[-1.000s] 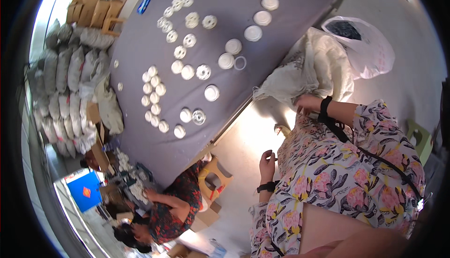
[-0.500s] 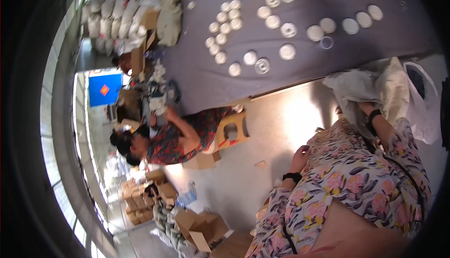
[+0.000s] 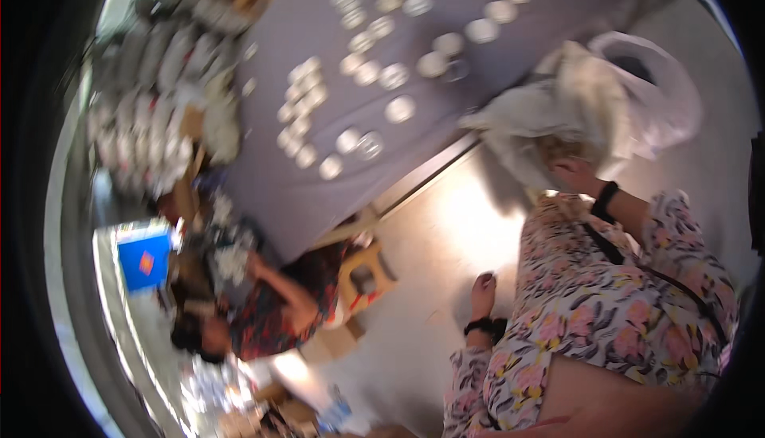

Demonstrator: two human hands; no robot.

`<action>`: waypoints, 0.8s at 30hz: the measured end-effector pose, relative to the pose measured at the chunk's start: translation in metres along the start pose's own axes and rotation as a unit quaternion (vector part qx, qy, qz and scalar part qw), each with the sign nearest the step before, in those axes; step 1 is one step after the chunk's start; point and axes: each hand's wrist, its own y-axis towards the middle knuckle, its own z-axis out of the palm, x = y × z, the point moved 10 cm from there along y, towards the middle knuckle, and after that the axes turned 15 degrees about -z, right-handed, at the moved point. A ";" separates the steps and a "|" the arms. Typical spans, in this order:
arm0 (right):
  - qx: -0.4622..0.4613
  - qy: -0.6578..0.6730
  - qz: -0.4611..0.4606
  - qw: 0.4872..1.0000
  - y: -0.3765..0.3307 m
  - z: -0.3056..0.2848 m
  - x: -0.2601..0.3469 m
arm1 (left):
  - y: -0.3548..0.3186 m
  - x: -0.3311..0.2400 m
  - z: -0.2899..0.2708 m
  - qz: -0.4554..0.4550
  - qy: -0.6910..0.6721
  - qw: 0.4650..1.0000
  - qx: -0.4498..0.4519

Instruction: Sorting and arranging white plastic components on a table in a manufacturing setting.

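Note:
My right hand [image 3: 575,175] is at the mouth of a pale woven sack [image 3: 599,103], against something brownish [image 3: 558,148] inside. Blur and the sack's folds hide most of its fingers, so I cannot make out whether it grips anything. My left hand [image 3: 483,295] hangs low above the floor, away from the table. It is seen edge-on and smeared, and its fingers cannot be read. On the grey-covered table [image 3: 279,207] ahead lie many round whitish discs [image 3: 400,108], in clusters and rows, with a clear ring-like piece [image 3: 456,70] among them.
A white plastic bag [image 3: 665,103] stands right of the sack. At left, a co-worker [image 3: 279,318] sits on a yellow stool [image 3: 365,279] by the table, hands at pale pieces [image 3: 231,263]. Stacked filled bags [image 3: 139,131] and a blue panel [image 3: 145,261] stand beyond.
My view has turned, so the table appears tilted. My right hand shows more at the sack's mouth, which gapes wider. My left hand has moved away from my dress.

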 end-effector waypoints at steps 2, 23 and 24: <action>-0.101 0.204 0.055 0.972 -0.005 -0.002 -0.004 | -0.005 0.038 -0.001 -0.086 0.012 0.996 0.021; -0.093 0.352 0.121 0.924 -0.019 0.022 0.038 | 0.078 -0.218 -0.030 0.067 -0.213 0.972 0.067; -0.022 0.295 0.110 0.949 -0.007 0.036 0.077 | 0.091 -0.236 -0.044 0.094 -0.251 0.961 0.064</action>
